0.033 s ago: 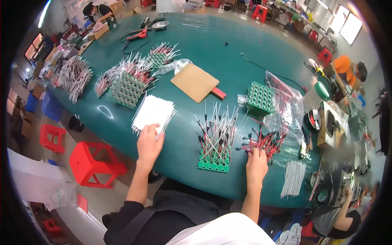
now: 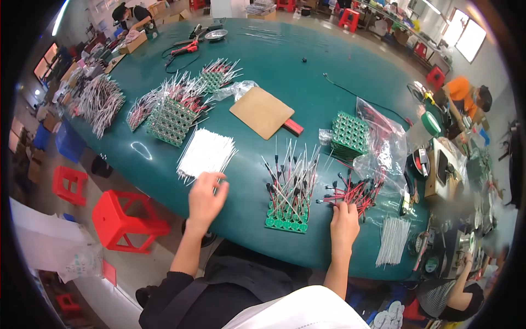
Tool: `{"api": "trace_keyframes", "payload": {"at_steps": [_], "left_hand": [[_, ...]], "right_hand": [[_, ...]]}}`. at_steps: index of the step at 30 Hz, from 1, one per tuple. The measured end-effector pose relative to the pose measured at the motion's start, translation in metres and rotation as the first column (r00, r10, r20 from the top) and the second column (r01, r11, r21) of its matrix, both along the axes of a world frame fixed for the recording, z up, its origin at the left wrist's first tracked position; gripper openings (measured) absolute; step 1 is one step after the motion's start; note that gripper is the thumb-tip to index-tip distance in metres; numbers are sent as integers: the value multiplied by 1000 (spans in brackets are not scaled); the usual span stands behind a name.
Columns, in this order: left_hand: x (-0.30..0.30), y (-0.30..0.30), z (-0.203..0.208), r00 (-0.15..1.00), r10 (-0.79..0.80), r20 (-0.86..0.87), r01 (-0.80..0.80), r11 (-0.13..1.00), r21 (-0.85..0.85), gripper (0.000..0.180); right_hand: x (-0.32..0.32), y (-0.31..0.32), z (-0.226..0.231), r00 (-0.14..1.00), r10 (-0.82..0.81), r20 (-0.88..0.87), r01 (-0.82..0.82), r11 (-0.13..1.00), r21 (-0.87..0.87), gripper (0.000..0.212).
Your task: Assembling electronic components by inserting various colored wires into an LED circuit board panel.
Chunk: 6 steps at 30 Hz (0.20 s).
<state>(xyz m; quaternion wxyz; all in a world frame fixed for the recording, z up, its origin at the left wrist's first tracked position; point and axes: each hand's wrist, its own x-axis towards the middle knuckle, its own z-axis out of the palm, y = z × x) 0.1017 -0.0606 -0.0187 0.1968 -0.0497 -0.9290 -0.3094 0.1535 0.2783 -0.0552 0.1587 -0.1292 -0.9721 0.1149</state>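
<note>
My left hand is just off the near edge of a pile of thin white sticks, thumb and forefinger apart; nothing shows between them. My right hand is closed at the near side of a heap of red and black wires with small black ends. Its fingertips pinch a wire there, partly hidden. Between the hands lies a green circuit board panel, with many white sticks and black-tipped leads standing up from it. A flat bundle of grey-white sticks lies to the right of my right hand.
Stacked green panels stand beside a clear plastic bag. A brown board with a red handle lies mid-table. Wired panels fill the left side. Red stools stand at left; other people work around the room.
My left hand has drawn back from the white stick pile toward me, its thumb and forefinger now spread. The right hand stays at the wires, almost unmoved.
</note>
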Motion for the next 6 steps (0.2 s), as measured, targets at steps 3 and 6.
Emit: {"api": "trace_keyframes", "payload": {"at_steps": [3, 6], "left_hand": [[25, 41, 9, 878, -472, -82, 479, 863, 159, 16], [32, 70, -5, 680, -710, -185, 727, 685, 47, 16]], "right_hand": [[3, 4, 5, 978, 19, -206, -52, 986, -156, 9], [10, 6, 18, 912, -65, -405, -119, 903, -413, 9]]}}
